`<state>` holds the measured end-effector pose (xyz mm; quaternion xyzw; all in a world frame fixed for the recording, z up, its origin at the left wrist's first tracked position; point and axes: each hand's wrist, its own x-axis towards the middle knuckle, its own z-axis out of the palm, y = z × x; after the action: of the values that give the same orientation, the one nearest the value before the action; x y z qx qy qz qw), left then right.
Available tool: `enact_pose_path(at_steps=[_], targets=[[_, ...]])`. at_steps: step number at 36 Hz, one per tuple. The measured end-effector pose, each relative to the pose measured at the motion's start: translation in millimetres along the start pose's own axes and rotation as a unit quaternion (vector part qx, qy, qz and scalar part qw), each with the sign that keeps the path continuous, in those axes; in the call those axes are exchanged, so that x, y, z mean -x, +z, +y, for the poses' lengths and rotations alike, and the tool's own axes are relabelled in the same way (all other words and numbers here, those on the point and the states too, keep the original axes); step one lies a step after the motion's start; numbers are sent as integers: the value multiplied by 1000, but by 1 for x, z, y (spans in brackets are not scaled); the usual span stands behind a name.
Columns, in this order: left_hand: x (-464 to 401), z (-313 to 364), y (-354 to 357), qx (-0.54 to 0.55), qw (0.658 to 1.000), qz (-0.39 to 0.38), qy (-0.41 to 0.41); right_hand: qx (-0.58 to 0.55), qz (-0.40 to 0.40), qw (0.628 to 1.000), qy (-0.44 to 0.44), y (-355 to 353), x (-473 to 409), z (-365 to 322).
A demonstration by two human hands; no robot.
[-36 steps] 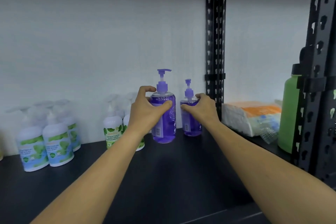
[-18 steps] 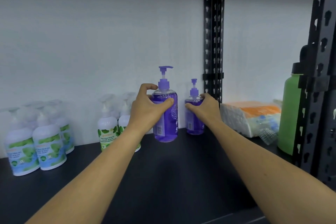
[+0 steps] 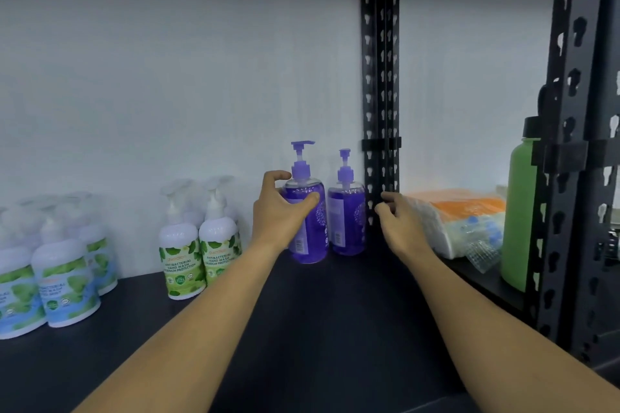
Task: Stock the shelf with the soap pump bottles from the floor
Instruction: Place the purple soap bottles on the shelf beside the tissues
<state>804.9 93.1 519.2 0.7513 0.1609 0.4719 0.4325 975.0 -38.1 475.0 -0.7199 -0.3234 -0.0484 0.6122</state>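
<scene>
Two purple soap pump bottles stand upright side by side at the back of the black shelf [image 3: 335, 329]. My left hand [image 3: 280, 214] grips the nearer, left purple bottle [image 3: 312, 231] around its shoulder. The right purple bottle [image 3: 347, 221] stands free beside the black upright post. My right hand [image 3: 401, 223] hovers just right of that bottle, fingers loosely curled and holding nothing.
White pump bottles with green labels [image 3: 198, 245] stand left of the purple ones, and several with blue-green labels [image 3: 60, 275] sit further left. A black upright post [image 3: 380, 77] divides the bays. Right of it lie a plastic-wrapped pack [image 3: 459, 221] and a green flask [image 3: 521, 211].
My right hand has let go of the right purple bottle and pulled away to the right. My left hand still holds the left bottle.
</scene>
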Motion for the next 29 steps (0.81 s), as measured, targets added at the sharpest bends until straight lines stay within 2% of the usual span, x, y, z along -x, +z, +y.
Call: enact_pose_path(at_steps=[20,29], targets=[[-16,-41,29,41,999,-20,-12,-14,-49,998,-28,15,-13,14],[-23,-48,43,-40,997,52,34,-8,-42,998,-53,17,-11,14]])
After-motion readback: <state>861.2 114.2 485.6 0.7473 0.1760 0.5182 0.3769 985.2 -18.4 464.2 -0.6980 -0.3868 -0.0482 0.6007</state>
